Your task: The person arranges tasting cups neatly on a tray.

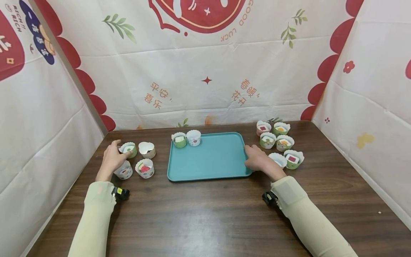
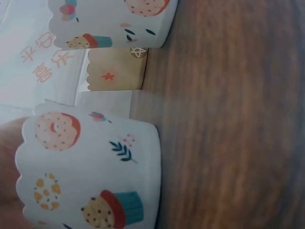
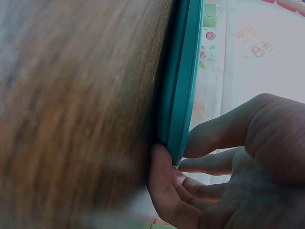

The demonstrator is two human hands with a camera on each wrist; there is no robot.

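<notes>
In the head view my left hand (image 1: 112,157) is at a green paper baking cup (image 1: 131,151) with a pale filling, thumb on its near side and fingers at its far left rim. A white printed cup (image 1: 124,171) stands just below that hand and fills much of the left wrist view. My right hand (image 1: 259,159) grips the right edge of a teal tray (image 1: 208,157). The right wrist view shows the thumb over the rim and a curled finger (image 3: 162,176) beneath it. On the tray's far left corner stand a green cup (image 1: 179,141) and a white cup (image 1: 194,139).
To the right of the left hand stand a cream cup (image 1: 147,151) and a white cup with a red-and-green filling (image 1: 146,171). Several filled cups, including a green one (image 1: 293,160), cluster right of the tray. A printed cloth (image 1: 205,64) walls the brown table's back.
</notes>
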